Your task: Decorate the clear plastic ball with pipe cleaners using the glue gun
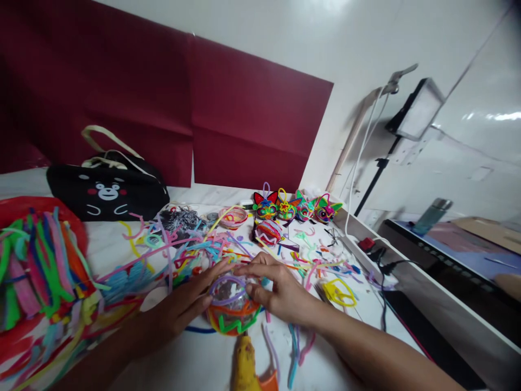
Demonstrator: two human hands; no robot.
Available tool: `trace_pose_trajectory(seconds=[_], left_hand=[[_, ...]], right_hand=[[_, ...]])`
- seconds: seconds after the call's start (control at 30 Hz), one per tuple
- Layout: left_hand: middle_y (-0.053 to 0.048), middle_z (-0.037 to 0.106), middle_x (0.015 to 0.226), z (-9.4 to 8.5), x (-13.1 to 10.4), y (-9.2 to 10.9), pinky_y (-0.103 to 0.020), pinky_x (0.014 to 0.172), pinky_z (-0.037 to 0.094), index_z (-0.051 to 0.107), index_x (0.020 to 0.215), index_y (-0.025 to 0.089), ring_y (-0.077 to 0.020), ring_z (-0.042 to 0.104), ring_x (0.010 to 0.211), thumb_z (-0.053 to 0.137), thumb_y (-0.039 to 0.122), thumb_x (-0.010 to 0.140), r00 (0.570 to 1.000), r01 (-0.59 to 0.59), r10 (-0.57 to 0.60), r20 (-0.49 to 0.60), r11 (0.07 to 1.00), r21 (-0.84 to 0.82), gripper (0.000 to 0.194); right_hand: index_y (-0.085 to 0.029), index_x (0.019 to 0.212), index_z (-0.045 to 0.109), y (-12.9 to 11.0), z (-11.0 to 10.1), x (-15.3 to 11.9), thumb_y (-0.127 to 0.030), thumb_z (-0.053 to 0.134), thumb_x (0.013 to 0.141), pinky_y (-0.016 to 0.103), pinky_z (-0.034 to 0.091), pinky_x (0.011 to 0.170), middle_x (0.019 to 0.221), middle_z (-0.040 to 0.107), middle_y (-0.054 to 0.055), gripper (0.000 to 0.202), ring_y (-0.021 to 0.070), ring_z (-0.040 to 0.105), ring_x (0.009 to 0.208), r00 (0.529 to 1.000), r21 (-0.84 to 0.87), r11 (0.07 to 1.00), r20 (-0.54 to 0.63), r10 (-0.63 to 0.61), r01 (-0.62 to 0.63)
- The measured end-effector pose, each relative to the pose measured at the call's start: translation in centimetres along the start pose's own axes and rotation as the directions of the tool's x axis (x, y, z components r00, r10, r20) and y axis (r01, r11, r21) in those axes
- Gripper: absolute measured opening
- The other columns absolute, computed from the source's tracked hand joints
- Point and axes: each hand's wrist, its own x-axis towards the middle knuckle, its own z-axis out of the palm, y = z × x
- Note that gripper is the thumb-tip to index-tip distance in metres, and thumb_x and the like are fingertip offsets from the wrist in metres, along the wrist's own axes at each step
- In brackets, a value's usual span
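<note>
Between my hands sits a clear rounded plastic shell (pixel 232 293) with pipe cleaners fixed on it: an orange band and a green zigzag (pixel 236 325) along its near side. A purple pipe cleaner (pixel 228 278) curves over the top. My left hand (pixel 189 298) grips the shell's left side, fingers long across the upper edge. From the right, my right hand (pixel 277 282) presses the purple pipe cleaner against the shell with thumb and fingers. Just in front of the shell lies a yellow glue gun (pixel 245 361) with an orange trigger, its nozzle close to the shell.
Loose pipe cleaners are scattered over the table; bundles fill a red container (pixel 77 222) at left. Finished colourful masks (pixel 285 209) stand at the back near a black bag (pixel 108 193). A white ledge (pixel 431 304), cables and a lamp (pixel 419 111) are at right.
</note>
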Motion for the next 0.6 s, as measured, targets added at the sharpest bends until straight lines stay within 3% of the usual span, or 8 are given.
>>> trace_pose_trajectory(seconds=[0.23, 0.43, 0.6], left_hand=[[0.000, 0.026, 0.164, 0.0, 0.1, -0.1, -0.045, 0.123, 0.019, 0.017, 0.158, 0.033, -0.0258, 0.021, 0.152, 0.030, 0.040, 0.106, 0.997, -0.072, 0.072, 0.008, 0.997, 0.009, 0.054], [0.004, 0.026, 0.164, -0.3, 0.2, 0.8, -0.043, 0.123, 0.022, 0.019, 0.157, 0.036, -0.0262, 0.020, 0.152, 0.031, 0.039, 0.105, 0.993, -0.119, 0.117, 0.027, 0.990, 0.082, 0.053], [0.003, 0.026, 0.164, -0.5, 0.2, 1.6, -0.043, 0.124, 0.020, 0.023, 0.156, 0.035, -0.0242, 0.021, 0.152, 0.030, 0.036, 0.105, 0.995, -0.098, 0.094, 0.036, 0.989, 0.113, 0.051]], right_hand=[[-0.025, 0.114, 0.074, 0.0, 0.3, -0.2, -0.009, 0.060, 0.082, 0.032, 0.049, 0.079, 0.092, 0.059, 0.004, 0.038, 0.0181, 0.058, 0.089, 0.999, 0.027, 1.000, -0.030, -0.011, 0.012], [-0.026, 0.112, 0.074, 0.0, 0.3, -0.4, -0.012, 0.059, 0.085, 0.031, 0.048, 0.076, 0.091, 0.059, 0.004, 0.034, 0.0179, 0.057, 0.085, 1.000, 0.039, 0.999, -0.021, 0.008, -0.007], [-0.026, 0.115, 0.073, -0.2, 0.4, -0.5, -0.014, 0.059, 0.087, 0.032, 0.047, 0.077, 0.092, 0.059, 0.004, 0.033, 0.0186, 0.057, 0.087, 0.999, 0.027, 0.999, -0.023, 0.024, -0.023]])
